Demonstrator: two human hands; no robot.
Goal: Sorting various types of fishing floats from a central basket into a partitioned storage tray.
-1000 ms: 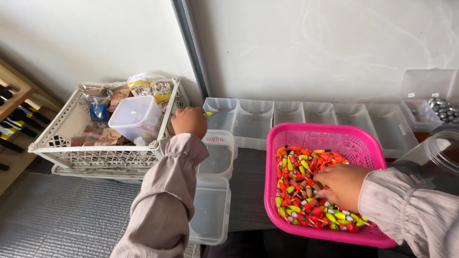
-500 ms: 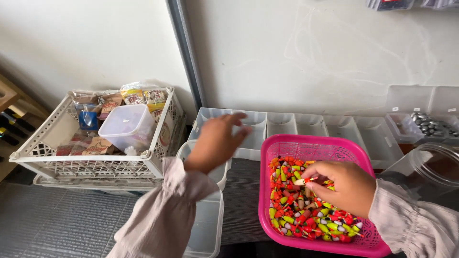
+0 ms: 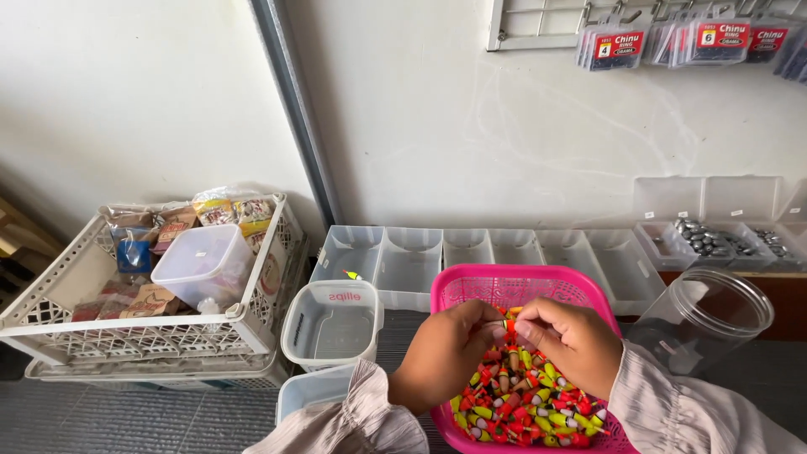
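A small fishing float (image 3: 509,323), orange and yellow, sits pinched between both hands just above the heap of like floats (image 3: 525,402) that fills the pink basket (image 3: 471,284). The left hand (image 3: 444,353) curls around from the near side, its fingers bent and thumb and fingertips closed on the float; the right hand (image 3: 572,340) meets it from the other side, fingers likewise drawn together on the same piece, so neither hand is open. Judging from how things lie, the sorting has barely begun: the basket is heaped with red, orange, yellow and green floats, while the long clear divided tray (image 3: 420,262) behind it holds only a single float (image 3: 353,275) in its leftmost compartment, the other compartments showing bare. Just left of the basket stand two clear lidless tubs (image 3: 332,324), apparently with nothing in them. Farther left a white lattice crate (image 3: 160,336) carries packets and a clear box. To the right lies a clear round jar (image 3: 706,315), and beyond it a tray of grey metal weights (image 3: 710,240).
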